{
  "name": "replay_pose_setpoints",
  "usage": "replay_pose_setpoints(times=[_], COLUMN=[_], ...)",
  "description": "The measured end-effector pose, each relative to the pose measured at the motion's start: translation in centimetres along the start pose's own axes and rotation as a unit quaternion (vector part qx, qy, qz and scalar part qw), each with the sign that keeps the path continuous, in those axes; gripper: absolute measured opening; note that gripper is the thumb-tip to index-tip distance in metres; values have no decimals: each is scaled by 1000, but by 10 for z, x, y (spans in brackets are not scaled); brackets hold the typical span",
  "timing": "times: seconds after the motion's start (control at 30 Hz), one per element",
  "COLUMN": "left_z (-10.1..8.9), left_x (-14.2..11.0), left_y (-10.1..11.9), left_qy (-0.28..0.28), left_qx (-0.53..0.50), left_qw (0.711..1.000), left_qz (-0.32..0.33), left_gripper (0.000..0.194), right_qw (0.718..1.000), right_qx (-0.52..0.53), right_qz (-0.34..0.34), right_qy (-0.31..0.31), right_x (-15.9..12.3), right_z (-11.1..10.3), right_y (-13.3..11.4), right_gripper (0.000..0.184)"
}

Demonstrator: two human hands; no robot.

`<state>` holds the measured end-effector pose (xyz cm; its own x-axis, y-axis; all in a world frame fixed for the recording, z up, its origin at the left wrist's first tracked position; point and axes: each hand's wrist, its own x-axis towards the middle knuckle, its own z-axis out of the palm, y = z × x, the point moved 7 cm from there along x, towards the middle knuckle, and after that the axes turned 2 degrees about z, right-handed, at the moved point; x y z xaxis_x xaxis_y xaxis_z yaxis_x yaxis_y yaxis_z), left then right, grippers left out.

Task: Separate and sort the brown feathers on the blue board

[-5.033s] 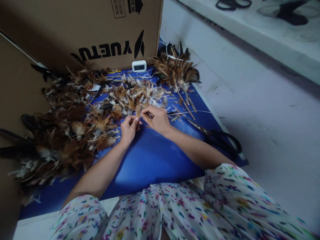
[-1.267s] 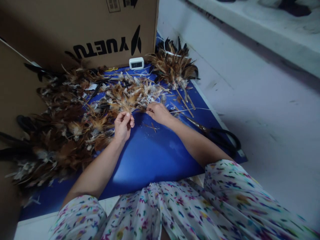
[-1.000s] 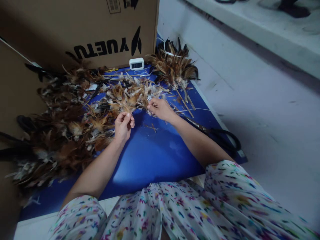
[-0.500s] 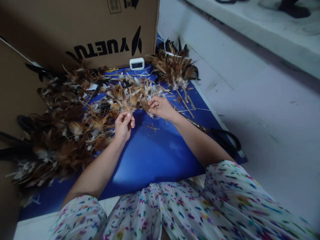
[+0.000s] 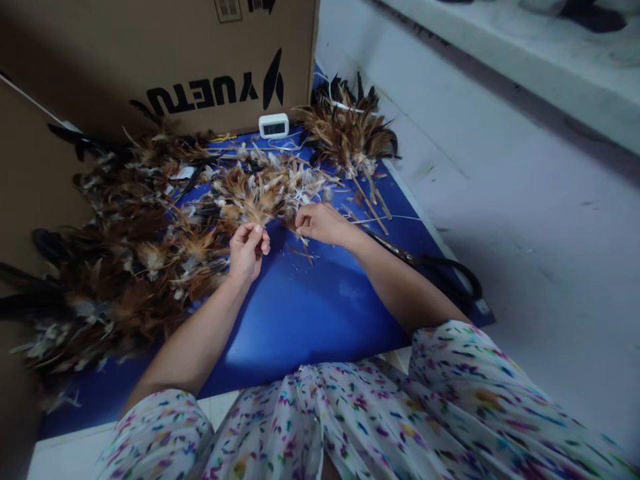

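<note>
Thumb and fingers of my left hand (image 5: 248, 250) are pinched together at the near edge of a loose feather heap (image 5: 260, 187). A tan feather (image 5: 254, 215) rises from its fingertips. My right hand (image 5: 323, 224) is just to the right, its fingers curled and pressed together beside the brown and white feathers. What lies between those fingers, if anything, is hidden. Several stem scraps and specks lie on the blue surface (image 5: 310, 307) just below the hands.
Brown feather bundles (image 5: 125, 287) cover the left side. At the back right a feather bunch with sticks (image 5: 350, 133) leans by the wall. A small white digital clock (image 5: 274, 126) stands before a large cardboard box (image 5: 200, 47). Black-handled scissors (image 5: 450, 267) lie at right.
My right hand has shifted slightly downward, and its fingers have drawn closer together. My left hand has stayed in place in its pinch.
</note>
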<state>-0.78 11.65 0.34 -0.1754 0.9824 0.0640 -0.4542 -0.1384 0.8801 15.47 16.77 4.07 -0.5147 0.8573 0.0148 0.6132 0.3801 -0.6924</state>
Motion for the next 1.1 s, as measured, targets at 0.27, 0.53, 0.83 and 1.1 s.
replay_pose_setpoints(times=[0.27, 0.53, 0.83, 1.1], left_z=[1, 1, 1, 1], left_x=[0, 0, 0, 0], left_y=[1, 0, 0, 0], left_qy=[0, 1, -4, 2], left_qx=[1, 2, -12, -7], left_qw=[1000, 1000, 1000, 1000], left_qz=[-3, 0, 1, 2], left_gripper=[35, 32, 33, 34], right_qw=[976, 976, 962, 989], right_qx=[-156, -166, -209, 132], right_qz=[-20, 8, -24, -2], right_qy=[-148, -140, -177, -73], right_x=[-15, -16, -21, -13], right_z=[16, 24, 33, 7], right_y=[-16, -19, -31, -23], right_gripper=[13, 4, 16, 6])
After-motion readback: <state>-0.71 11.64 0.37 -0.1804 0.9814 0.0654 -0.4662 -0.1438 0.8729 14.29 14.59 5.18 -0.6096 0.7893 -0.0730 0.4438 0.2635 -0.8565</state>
